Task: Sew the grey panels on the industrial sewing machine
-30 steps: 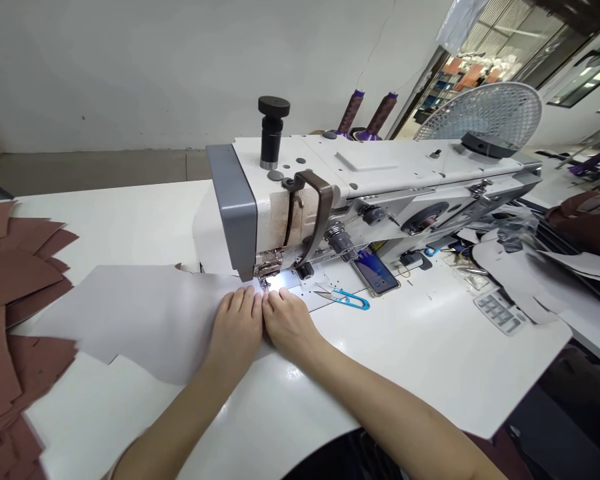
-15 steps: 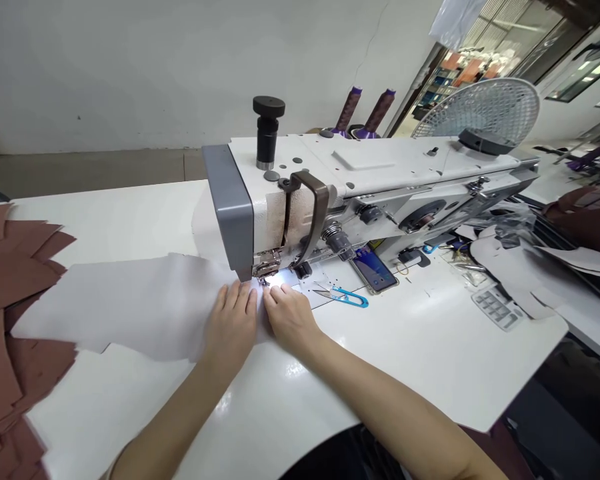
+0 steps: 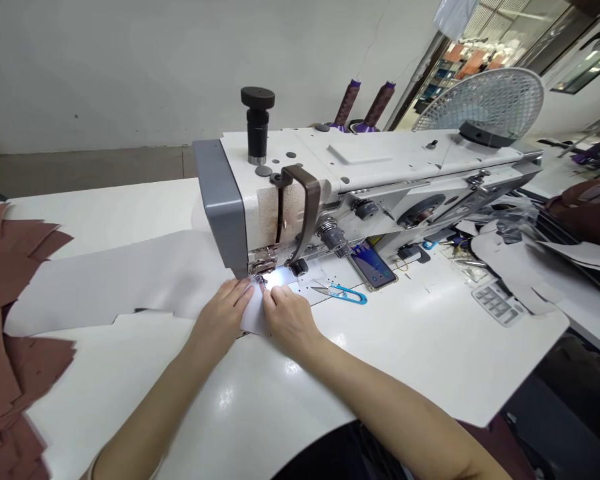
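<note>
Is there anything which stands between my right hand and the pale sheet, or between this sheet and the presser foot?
Nothing visible does. The right hand is at the edge of the pale sheet, which reaches the presser foot. The blue snips lie off to the right.

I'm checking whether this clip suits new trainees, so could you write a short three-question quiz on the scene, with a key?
1. True or false: the blue snips lie nearer the right hand than the left hand.
2. How many thread cones stand behind the sewing machine?
A) One
B) Two
C) Four
3. Fill in the colour: the white piece stretches from the left hand toward ____ stacked pieces.

Key: 1 true; 2 B; 3 brown.
</note>
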Action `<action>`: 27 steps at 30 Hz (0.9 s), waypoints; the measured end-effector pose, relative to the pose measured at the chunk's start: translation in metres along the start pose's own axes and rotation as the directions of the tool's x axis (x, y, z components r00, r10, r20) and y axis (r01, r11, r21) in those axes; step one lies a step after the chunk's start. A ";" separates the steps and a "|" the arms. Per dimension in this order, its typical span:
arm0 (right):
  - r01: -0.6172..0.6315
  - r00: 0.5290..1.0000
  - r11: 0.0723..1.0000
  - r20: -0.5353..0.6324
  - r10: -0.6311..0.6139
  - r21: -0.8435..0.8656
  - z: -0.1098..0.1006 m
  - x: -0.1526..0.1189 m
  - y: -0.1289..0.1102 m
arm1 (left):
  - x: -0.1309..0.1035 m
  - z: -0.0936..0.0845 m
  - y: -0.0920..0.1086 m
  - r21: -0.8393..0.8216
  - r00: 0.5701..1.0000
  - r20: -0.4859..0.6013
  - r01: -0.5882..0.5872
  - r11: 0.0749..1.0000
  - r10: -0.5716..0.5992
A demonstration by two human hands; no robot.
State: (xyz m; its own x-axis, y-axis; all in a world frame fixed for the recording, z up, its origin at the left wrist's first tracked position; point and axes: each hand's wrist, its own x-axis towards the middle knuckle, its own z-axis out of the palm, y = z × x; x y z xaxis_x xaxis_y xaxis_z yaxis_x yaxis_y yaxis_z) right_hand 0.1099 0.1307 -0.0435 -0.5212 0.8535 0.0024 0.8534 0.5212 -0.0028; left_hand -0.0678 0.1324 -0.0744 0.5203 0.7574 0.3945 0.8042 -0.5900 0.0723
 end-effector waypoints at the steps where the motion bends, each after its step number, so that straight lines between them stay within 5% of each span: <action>1: 0.006 1.000 1.000 0.007 -0.006 -0.002 0.001 0.000 -0.001 | 0.001 -0.002 -0.003 -0.012 1.000 0.009 -0.005 1.000 0.005; 4: 0.012 1.000 1.000 0.010 -0.012 -0.002 0.003 0.003 -0.002 | 0.004 -0.004 0.003 0.041 1.000 -0.030 0.001 0.999 0.000; 9: -0.010 0.998 1.000 -0.055 0.010 0.013 0.006 0.006 -0.002 | 0.002 0.000 0.042 0.165 0.972 -0.235 0.039 0.986 0.000; 12: -0.058 0.997 0.998 -0.048 0.060 0.037 0.005 0.004 -0.001 | 0.001 0.005 0.054 0.173 0.975 -0.222 0.041 0.984 -0.002; 27: -0.022 0.999 0.999 -0.030 0.023 0.035 0.005 0.000 0.001 | 0.002 0.001 0.050 0.120 0.978 -0.210 0.021 0.993 0.005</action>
State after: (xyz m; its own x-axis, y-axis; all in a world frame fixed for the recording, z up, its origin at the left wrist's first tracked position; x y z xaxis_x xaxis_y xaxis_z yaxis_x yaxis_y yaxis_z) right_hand 0.1102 0.1313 -0.0485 -0.5008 0.8650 0.0320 0.8642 0.5017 -0.0383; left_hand -0.0262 0.1050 -0.0712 0.4525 0.6789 0.5782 0.8433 -0.5365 -0.0301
